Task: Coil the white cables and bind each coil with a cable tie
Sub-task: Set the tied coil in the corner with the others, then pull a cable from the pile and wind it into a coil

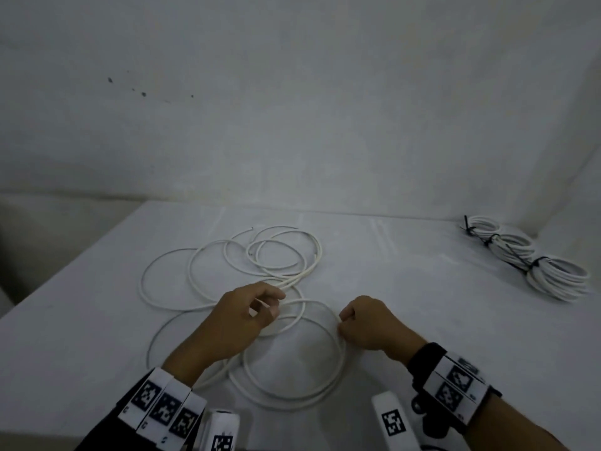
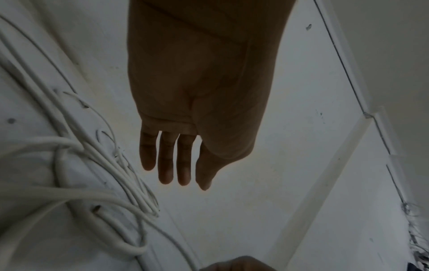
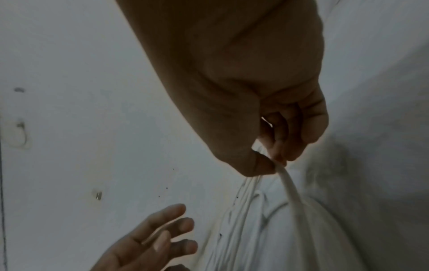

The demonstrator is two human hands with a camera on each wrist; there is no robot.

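on the white table [image 1: 406, 288], right hand [image 1: 367, 323] pinches the loose white cable [image 1: 292, 320] at the near loop's right edge; left hand [image 1: 242, 315] just beside, fingers [image 2: 166, 165] straight, holding nothing. three tied coils [image 1: 533, 258] far right.

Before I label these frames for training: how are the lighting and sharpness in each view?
Head view: dim and soft, straight edges bowed. Left wrist view: left hand a dark silhouette, cable blurred. Right wrist view: dim, right hand soft.
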